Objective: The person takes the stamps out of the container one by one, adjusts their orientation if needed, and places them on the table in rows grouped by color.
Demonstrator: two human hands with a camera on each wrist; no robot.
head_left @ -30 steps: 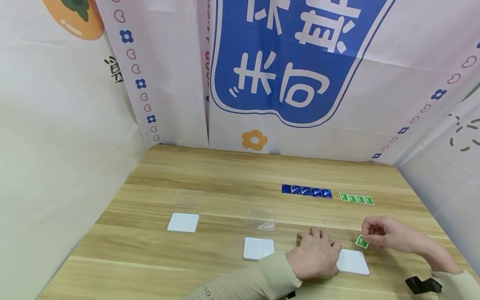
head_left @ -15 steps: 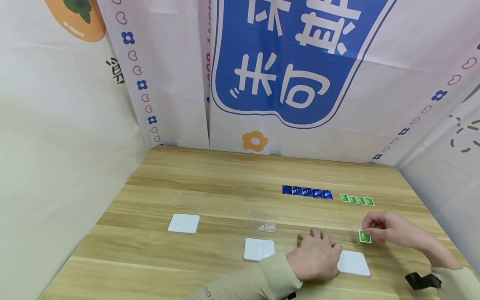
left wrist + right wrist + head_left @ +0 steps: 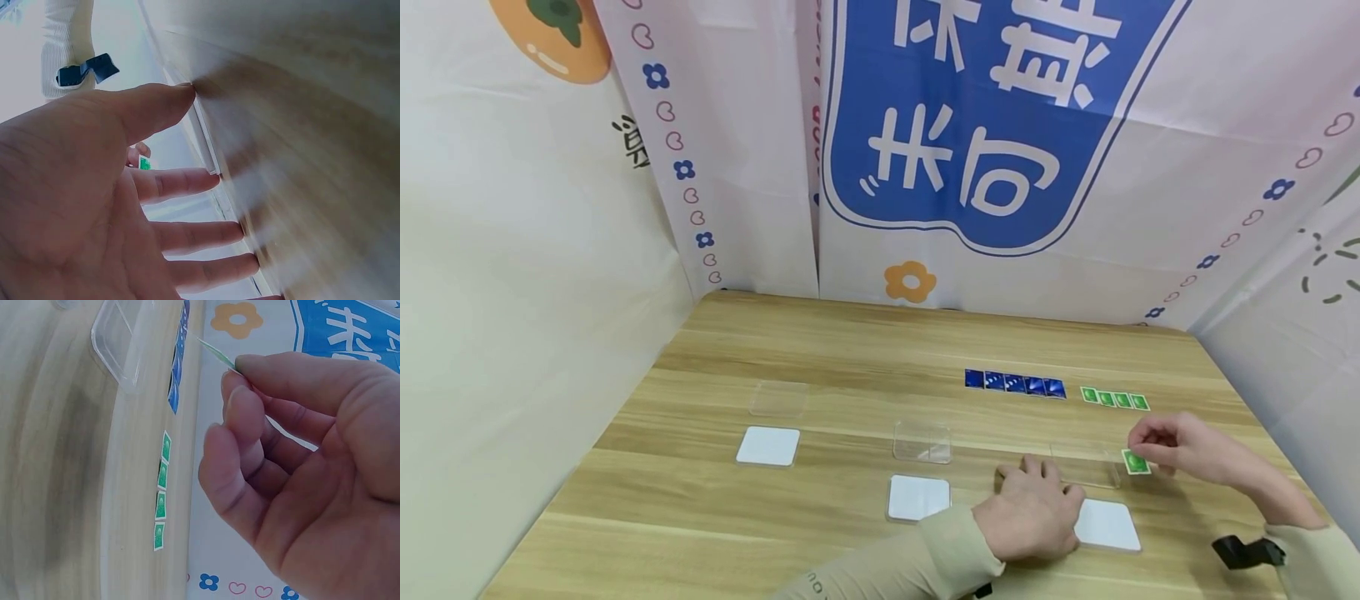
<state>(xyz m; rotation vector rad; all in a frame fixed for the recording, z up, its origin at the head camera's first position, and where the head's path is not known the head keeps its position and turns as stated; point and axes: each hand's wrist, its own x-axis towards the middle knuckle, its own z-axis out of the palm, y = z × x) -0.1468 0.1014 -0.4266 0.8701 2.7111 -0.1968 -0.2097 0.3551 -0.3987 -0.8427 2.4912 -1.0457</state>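
My right hand (image 3: 1191,452) pinches a small green card with a white border (image 3: 1137,462) between thumb and fingertips. In the right wrist view that card (image 3: 215,353) shows almost edge-on, above the table. My left hand (image 3: 1033,512) rests its fingertips on the wood with fingers spread, at the left side of a white rounded square (image 3: 1107,525). The left wrist view has the thumb and index finger (image 3: 181,184) right at the square's edge. Just behind the square lies a clear plastic lid or tray (image 3: 1084,467), with the green card beside its right end.
A row of several green cards (image 3: 1115,398) lies at the back right, left of it a row of blue cards (image 3: 1015,383). Two more white squares (image 3: 918,498) lie to the left, each with a clear plastic piece (image 3: 921,442) behind it. A printed curtain (image 3: 760,167) backs the table (image 3: 662,517).
My right hand has drawn the green card slightly back and to the right, and the card has turned a little. My left hand stays where it was.
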